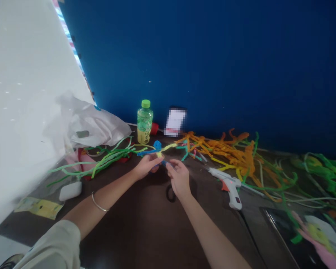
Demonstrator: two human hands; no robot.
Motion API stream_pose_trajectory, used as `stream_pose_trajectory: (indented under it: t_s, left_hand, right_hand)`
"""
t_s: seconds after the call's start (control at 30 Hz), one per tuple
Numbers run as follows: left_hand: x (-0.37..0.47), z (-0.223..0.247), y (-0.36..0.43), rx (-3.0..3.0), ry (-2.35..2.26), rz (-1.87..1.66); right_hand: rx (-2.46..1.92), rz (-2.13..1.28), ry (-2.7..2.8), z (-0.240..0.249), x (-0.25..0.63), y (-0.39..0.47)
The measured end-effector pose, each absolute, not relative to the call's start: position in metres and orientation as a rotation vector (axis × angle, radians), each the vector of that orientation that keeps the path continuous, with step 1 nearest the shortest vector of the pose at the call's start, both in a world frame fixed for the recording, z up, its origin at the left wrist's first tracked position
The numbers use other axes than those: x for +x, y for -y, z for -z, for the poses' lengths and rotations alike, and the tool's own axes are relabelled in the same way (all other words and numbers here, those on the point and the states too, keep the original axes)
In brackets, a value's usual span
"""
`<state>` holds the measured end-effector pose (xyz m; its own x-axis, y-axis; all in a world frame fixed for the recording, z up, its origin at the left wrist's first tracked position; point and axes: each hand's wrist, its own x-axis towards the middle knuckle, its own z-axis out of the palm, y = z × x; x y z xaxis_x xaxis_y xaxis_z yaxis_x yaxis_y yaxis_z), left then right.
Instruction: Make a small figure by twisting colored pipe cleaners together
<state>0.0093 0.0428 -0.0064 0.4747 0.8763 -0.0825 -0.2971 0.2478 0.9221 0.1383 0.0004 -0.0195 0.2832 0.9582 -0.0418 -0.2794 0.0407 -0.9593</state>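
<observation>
In the middle of the table, my left hand [149,165] and my right hand [180,175] come close together. Both are closed on a small figure of blue pipe cleaner [157,145], with a rounded blue top and a blue arm reaching left. A yellow pipe cleaner [169,148] sticks out from it toward the upper right. My left thumb presses near its yellow middle. The fingers of my right hand pinch a dark blue part at the lower end. My fingers hide much of the figure.
A green-capped bottle [145,123] and a propped phone [175,121] stand at the back. Green pipe cleaners [106,158] lie left, orange ones [240,153] right. A white glue gun [229,186] with a cord lies right of my hands. Far left is a plastic bag [92,121].
</observation>
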Motion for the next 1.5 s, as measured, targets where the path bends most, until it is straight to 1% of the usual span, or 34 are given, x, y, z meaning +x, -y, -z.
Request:
stream_pose_trajectory:
  t_s: [0.1, 0.27, 0.33, 0.47, 0.53, 0.63, 0.8, 1.03, 1.2, 1.37, 1.5]
  left_hand:
    - [0.010, 0.005, -0.044, 1.019, -0.746, -0.984]
    - [0.006, 0.005, -0.050, 0.854, -0.799, -1.216]
    - [0.004, 0.003, -0.052, 0.822, -0.795, -1.252]
    - [0.004, -0.001, -0.050, 0.861, -0.776, -1.243]
    - [0.005, -0.001, -0.047, 0.921, -0.782, -1.193]
    - [0.006, 0.000, -0.043, 1.001, -0.801, -1.053]
    - [0.006, 0.000, -0.040, 1.050, -0.763, -0.896]
    - [0.008, 0.002, -0.041, 1.014, -0.694, -0.940]
    - [0.008, 0.004, -0.041, 1.064, -0.757, -0.929]
    - [0.009, 0.002, -0.041, 1.024, -0.817, -1.007]
    - [0.006, 0.001, -0.041, 1.045, -0.799, -0.966]
  right_hand:
    - [-1.156, -1.009, 0.820, 0.019, 0.139, -0.001]
    - [-1.283, -0.621, 0.867, 0.018, 0.146, -0.001]
    - [-1.346, -0.439, 1.003, 0.016, 0.147, 0.001]
    - [-1.477, 0.045, 1.460, 0.009, 0.140, 0.010]
    - [-1.467, 0.175, 1.596, 0.007, 0.136, 0.014]
    - [-1.347, 0.140, 1.716, 0.010, 0.134, 0.015]
    - [-1.199, -0.138, 1.698, 0.015, 0.136, 0.011]
    - [-1.200, -0.129, 1.640, 0.012, 0.134, 0.012]
    - [-1.229, -0.161, 1.635, 0.014, 0.137, 0.010]
    - [-1.241, -0.179, 1.621, 0.014, 0.138, 0.010]
    - [-1.233, -0.191, 1.611, 0.012, 0.138, 0.011]
